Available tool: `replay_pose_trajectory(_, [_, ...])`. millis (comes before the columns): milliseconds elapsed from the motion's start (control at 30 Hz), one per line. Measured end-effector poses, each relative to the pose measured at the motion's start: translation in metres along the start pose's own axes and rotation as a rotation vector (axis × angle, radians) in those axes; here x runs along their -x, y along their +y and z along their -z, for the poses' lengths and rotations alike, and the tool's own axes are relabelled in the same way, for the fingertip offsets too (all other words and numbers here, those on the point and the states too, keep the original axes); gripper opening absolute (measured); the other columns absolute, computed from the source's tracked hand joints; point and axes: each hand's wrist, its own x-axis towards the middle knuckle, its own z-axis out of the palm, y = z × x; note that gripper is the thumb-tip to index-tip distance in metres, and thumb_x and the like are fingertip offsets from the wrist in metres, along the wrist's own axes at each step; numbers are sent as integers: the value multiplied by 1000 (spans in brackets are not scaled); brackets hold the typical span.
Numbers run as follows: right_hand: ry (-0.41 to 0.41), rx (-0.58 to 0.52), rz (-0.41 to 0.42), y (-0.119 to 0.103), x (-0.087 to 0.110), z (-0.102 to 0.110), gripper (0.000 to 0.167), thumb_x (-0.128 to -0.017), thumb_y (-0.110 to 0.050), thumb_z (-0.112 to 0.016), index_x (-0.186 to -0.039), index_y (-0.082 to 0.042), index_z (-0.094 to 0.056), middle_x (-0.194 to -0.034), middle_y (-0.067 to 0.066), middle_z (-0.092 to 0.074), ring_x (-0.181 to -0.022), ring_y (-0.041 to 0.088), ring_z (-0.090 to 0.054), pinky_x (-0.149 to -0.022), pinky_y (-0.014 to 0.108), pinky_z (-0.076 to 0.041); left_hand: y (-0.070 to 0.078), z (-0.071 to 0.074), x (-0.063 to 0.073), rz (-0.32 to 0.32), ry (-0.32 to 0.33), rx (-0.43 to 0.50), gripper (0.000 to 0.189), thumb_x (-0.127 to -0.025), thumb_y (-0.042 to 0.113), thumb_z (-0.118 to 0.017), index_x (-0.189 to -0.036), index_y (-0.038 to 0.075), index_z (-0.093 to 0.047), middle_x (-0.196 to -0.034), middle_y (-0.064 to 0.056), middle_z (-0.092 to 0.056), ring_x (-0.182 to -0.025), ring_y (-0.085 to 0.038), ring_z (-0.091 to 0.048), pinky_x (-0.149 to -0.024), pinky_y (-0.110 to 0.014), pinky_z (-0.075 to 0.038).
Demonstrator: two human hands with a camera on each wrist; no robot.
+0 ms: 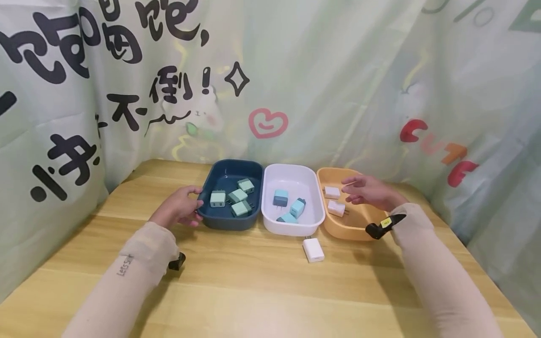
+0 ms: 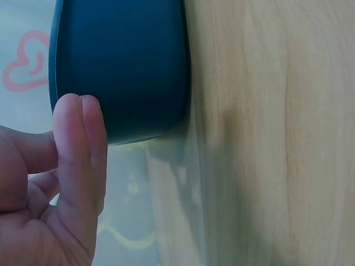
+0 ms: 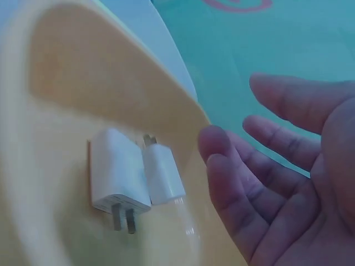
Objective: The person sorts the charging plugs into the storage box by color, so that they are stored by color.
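My left hand [image 1: 182, 206] is at the left side of a navy blue bin [image 1: 229, 224], its fingertips against the outer wall. In the left wrist view two fingers [image 2: 77, 149] lie nearly straight by that bin. Several pale green charger plugs [image 1: 217, 199] sit inside it. Over the right part of an orange bin [image 1: 359, 232] hovers my right hand [image 1: 368, 190], fingers spread and holding nothing. Two white charger plugs [image 3: 117, 169] lie in the orange bin, just beside the fingers in the right wrist view. Another white charger plug [image 1: 313, 249] lies on the table before the bins.
Between the other two stands a white bin [image 1: 292, 229] with three blue charger plugs [image 1: 281, 197]. The bins form a row on a wooden table [image 1: 253, 291]. Behind them hangs a printed curtain [image 1: 321, 94].
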Motion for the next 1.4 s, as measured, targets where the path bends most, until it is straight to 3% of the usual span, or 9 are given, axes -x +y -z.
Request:
replay_pose_trajectory(167, [-73,14,47,-3,20,-8,53,-97,-9,-57,-139,13,-33,-125,27,-50,-97,27,-64,-84,35,-54,5,1,1,7,2,-18,47,-103,6,-43,-148,7,-29,-105,-24,-58,-72,-22,-63,-62,-36,-59])
replay_pose_trajectory(433, [-166,102,139,-4,48,-29,48,-94,-6,-62,-133,12,-41,-124,33,-50,-93,27,-63,-78,34,-56,5,1,3,26,-3,-36,48,-104,7,-42,-149,8,-28,-111,-25,-56,-78,-26,-64,-65,-36,-59])
replay_pose_trajectory(767, [-303,175,331,3,68,-62,42,-91,-6,-66,-126,9,-50,-119,30,-56,-104,38,-59,-84,31,-52,7,-1,4,36,0,-48,47,-103,7,-43,-148,7,-30,-109,-24,-56,-77,-25,-64,-64,-36,-59])
replay_pose_trajectory(867, [-335,207,335,6,69,-74,42,-89,-8,-69,-125,6,-53,-120,26,-57,-104,38,-58,-83,30,-53,7,-1,4,34,-2,-52,47,-103,6,-43,-148,7,-30,-107,-24,-57,-74,-23,-64,-63,-36,-59])
replay_pose_trajectory(1033, [-374,211,304,15,69,-90,47,-87,-6,-72,-128,5,-52,-127,25,-52,-86,28,-66,-73,31,-56,7,-2,3,34,-3,-43,47,-103,5,-43,-148,6,-29,-106,-24,-58,-72,-23,-64,-62,-36,-59])
replay_pose_trajectory(1233, [-316,254,228,20,65,-106,65,-79,-3,-78,-137,-1,-47,-135,22,-46,-79,21,-65,-68,29,-55,7,-1,3,24,-1,-42,47,-103,5,-42,-148,6,-29,-105,-24,-58,-72,-23,-64,-62,-36,-59])
replay_pose_trajectory(1400, [-290,351,241,22,58,-118,68,-76,-3,-81,-135,-4,-49,-122,14,-52,-70,16,-62,-62,27,-53,6,-2,4,22,0,-53,46,-103,6,-42,-147,5,-29,-105,-23,-58,-75,-25,-65,-62,-36,-58])
